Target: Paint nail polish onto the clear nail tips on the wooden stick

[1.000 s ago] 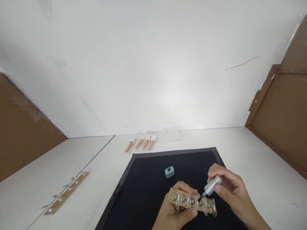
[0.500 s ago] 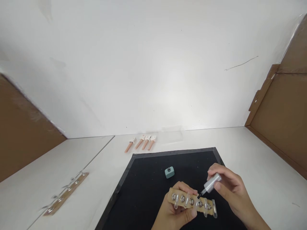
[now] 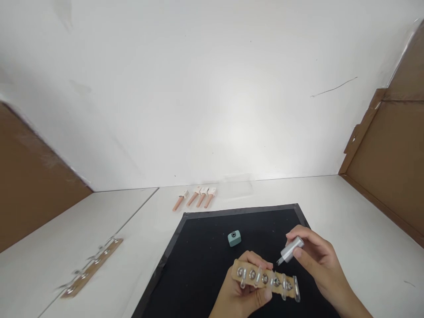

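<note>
My left hand [image 3: 243,289] grips a wooden nail display stand [image 3: 236,270] with clear false nails set in a row along it, tilted so the nails face me. My right hand [image 3: 318,260] pinches the silver cap of a nail polish brush [image 3: 291,249]. Its dark bristles point down and left, just above the stand and apart from the nails. On the black mat behind my hands stands an open teal nail polish bottle [image 3: 234,238], its neck uncovered.
Several polish bottles with pinkish-tan caps [image 3: 198,197] lie at the table's back, beside a clear flat plastic piece [image 3: 236,187]. Another wooden nail stand [image 3: 92,268] rests at left. The black mat [image 3: 198,260] covers the middle front. Brown cardboard panels [image 3: 391,145] flank the table.
My right hand has drawn the brush slightly up and away from the nail it was at. My left hand and the stand have stayed in place.
</note>
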The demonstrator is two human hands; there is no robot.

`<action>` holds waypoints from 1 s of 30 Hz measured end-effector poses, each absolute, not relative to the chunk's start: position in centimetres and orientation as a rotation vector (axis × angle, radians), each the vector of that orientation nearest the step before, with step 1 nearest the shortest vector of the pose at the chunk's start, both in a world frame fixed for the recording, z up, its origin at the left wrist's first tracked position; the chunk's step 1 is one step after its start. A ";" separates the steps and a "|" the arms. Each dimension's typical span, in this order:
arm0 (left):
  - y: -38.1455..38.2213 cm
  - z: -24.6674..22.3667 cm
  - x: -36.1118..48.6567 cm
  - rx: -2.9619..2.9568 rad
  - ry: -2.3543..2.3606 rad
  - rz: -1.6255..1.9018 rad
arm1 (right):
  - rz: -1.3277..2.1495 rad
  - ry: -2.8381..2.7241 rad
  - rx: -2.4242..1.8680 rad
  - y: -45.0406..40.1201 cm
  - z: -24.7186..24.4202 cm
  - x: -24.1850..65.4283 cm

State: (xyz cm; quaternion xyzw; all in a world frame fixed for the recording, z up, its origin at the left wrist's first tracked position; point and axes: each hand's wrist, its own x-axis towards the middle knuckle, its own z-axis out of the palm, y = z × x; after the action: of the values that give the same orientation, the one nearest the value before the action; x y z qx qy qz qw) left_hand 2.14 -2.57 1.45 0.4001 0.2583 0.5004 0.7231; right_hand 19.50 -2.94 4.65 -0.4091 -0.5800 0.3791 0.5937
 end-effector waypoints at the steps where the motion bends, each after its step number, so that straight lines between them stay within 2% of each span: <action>1: -2.6 1.4 2.1 0.885 0.567 1.100 | 0.878 -1.337 -0.949 -2.9 4.6 19.5; 13: -2.5 1.0 1.9 1.017 0.641 1.095 | 0.800 -1.286 -0.956 -2.5 5.0 19.9; 19: -2.5 0.4 1.6 1.782 0.832 1.272 | 0.635 -1.244 -0.992 -2.7 4.8 19.9; 23: -2.2 0.5 1.4 2.248 0.774 1.231 | 0.472 -1.401 -0.978 -3.0 5.0 19.7; 30: -1.9 1.7 1.1 2.492 0.790 1.446 | 0.232 -1.739 -0.808 -3.2 5.3 19.2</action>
State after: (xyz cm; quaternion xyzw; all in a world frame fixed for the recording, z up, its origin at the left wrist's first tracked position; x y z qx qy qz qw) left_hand 1.09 -1.91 1.68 0.8317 0.2638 0.4825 0.0768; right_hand 19.24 -3.18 5.28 -0.3439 -0.7407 0.0986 0.5687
